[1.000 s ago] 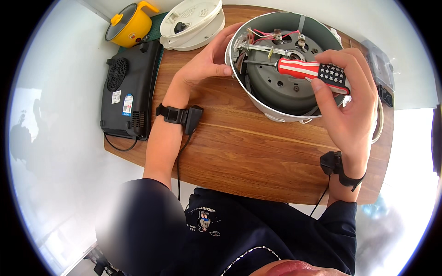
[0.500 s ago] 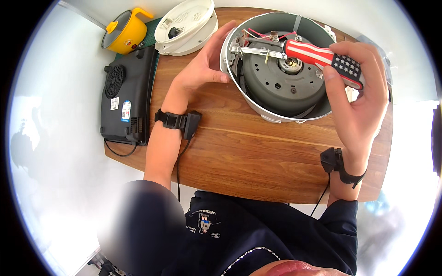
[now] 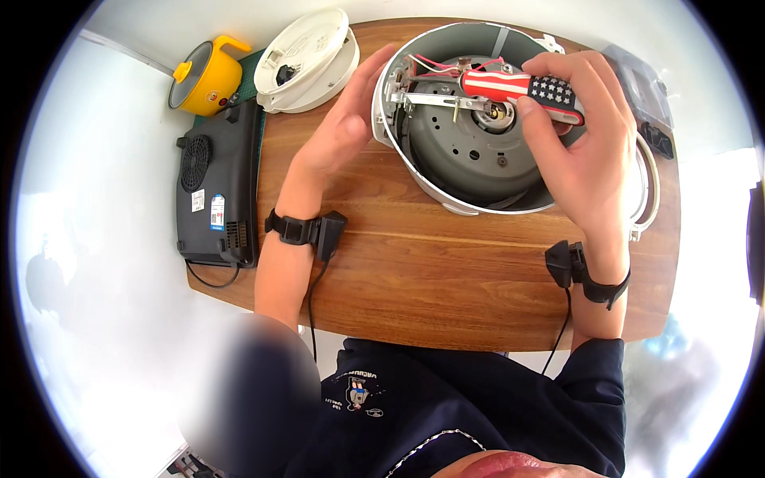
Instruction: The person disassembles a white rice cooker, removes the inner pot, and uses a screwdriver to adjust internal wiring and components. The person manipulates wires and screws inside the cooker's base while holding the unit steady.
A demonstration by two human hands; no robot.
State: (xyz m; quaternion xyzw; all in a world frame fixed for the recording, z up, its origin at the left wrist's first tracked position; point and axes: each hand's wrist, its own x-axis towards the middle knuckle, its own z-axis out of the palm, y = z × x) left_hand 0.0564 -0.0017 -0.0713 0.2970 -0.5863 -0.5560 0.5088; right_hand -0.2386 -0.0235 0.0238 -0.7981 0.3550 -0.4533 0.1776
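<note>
A metal cooker housing (image 3: 434,179) with an open top holds a grey round plate, a silver bracket (image 3: 438,98), pink wires and small fittings. My right hand (image 3: 586,151) is closed on a screwdriver (image 3: 516,88) with a red, white and black star-patterned handle; its shaft points left into the fittings at the housing's left side, its tip too small to make out. My left hand (image 3: 339,131) lies along the outside of the housing's left wall, fingers stretched upward and thumb raised off the rim; whether the fingertips touch the wall is unclear.
A yellow pot (image 3: 205,86), white plastic lids (image 3: 307,52) and an upturned black appliance (image 3: 215,223) sit at the left. At the right are a clear plastic box (image 3: 641,84) and a white hinged ring (image 3: 649,215). All rest on a wooden table (image 3: 430,279).
The housing has shifted slightly left. My right hand and the screwdriver have moved up since a second ago, then left. My left thumb has lifted from the housing's rim.
</note>
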